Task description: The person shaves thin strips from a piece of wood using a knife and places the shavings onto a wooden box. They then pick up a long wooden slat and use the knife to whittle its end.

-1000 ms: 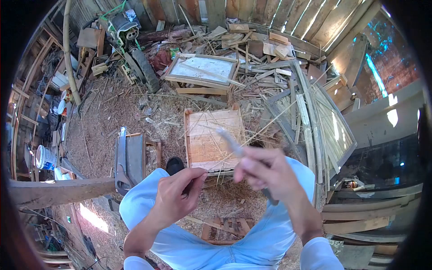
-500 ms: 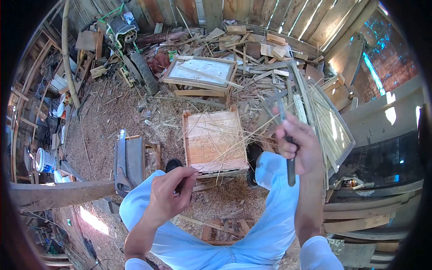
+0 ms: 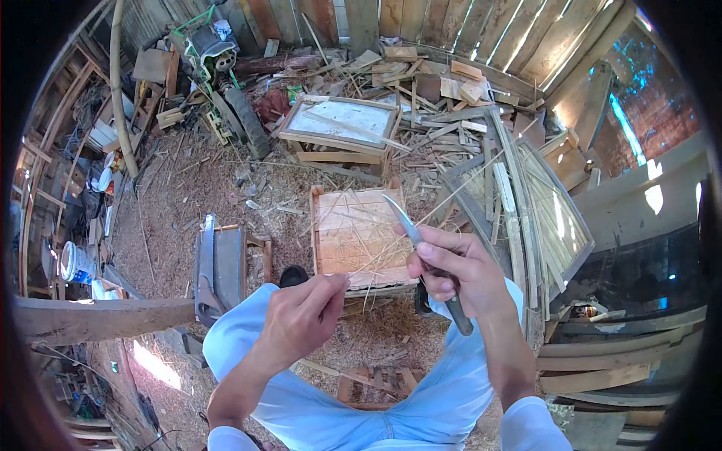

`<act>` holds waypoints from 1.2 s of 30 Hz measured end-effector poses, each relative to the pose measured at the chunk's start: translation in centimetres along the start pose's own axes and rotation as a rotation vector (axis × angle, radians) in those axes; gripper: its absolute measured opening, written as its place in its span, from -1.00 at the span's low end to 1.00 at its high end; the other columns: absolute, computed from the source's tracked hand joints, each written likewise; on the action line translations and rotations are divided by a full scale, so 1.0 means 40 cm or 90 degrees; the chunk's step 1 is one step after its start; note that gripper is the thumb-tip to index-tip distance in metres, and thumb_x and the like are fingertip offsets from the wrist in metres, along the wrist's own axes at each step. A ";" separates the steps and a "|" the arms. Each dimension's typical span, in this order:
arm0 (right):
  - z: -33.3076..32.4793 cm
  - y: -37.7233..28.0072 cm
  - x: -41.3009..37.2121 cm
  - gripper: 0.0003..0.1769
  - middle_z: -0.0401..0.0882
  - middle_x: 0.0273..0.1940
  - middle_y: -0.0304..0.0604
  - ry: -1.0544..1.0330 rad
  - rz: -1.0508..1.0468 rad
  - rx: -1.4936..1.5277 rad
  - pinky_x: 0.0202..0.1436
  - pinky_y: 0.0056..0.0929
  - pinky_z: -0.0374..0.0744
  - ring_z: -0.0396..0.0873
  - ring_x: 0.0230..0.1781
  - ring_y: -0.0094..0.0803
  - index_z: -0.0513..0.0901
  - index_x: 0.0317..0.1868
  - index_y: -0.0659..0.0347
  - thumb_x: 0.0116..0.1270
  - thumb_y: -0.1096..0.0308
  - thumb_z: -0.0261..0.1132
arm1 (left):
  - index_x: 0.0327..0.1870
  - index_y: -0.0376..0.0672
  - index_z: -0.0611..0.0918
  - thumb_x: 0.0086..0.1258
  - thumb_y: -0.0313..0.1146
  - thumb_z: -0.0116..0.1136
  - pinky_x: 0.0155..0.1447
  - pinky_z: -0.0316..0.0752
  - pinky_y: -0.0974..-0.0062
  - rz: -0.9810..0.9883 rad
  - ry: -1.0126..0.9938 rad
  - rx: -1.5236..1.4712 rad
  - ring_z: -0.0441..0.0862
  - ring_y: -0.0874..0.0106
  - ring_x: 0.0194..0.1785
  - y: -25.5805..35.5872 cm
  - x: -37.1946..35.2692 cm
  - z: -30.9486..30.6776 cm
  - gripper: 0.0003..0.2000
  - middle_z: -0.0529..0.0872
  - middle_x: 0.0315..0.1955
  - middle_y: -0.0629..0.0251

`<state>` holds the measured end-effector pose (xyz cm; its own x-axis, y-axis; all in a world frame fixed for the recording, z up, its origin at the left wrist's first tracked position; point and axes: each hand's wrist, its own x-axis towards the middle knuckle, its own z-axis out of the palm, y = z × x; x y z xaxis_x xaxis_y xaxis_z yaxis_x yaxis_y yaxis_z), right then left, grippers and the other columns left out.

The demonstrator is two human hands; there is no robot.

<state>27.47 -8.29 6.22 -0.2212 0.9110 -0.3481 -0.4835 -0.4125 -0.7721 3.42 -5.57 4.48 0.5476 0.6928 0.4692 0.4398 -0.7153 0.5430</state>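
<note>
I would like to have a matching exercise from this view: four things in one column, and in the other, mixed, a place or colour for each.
1. knife
2. saw
3. bucket
4. trousers

A. mostly white, near the far left of the view
B. light blue
C. in the right-hand grip
D. beside the left knee

Pairs: 1-C; 2-D; 3-A; 4-B

The jeans [image 3: 387, 430] are pale blue, the sleeves [image 3: 535, 427] whitish.
</note>
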 end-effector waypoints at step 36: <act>0.012 0.011 -0.011 -0.60 0.60 -0.28 -0.15 -0.063 0.009 0.009 -0.65 -0.73 0.20 0.24 -0.65 -0.72 0.43 0.25 0.25 0.44 0.38 0.10 | -0.29 -0.23 0.60 0.04 -0.63 0.30 -0.55 0.45 0.52 0.089 0.041 0.133 0.56 0.43 -0.58 -0.004 -0.005 -0.009 -0.79 0.60 -0.54 0.33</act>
<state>26.96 -8.88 6.30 -0.3099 0.9010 -0.3037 -0.4918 -0.4252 -0.7598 2.98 -5.57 4.56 0.5700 0.5849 0.5771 0.5036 -0.8036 0.3172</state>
